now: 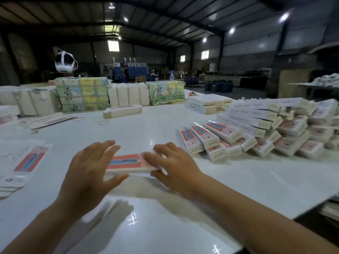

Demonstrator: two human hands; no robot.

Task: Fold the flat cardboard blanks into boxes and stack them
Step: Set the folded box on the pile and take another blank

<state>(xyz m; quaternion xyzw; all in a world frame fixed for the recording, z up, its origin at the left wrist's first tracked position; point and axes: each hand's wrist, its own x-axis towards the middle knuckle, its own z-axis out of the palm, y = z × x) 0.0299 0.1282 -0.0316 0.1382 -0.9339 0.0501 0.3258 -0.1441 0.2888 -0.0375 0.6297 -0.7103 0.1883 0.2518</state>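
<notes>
Both forearms reach in from the near edge of the table (165, 226) to a box (128, 163), w/ its long axis running left-right between the hands. Left hand (88, 167): fingers spread, nearly straight, at the box's left end, thumb under the near edge; real contact unclear, blurred. Right hand (172, 167): fingers curled over the box's right end, thumb on the near side, holding it. Stack (256, 131) of done boxes lies right of and beyond the box, so right hand is nearer it. Blanks (23, 162) lie left of the box.
</notes>
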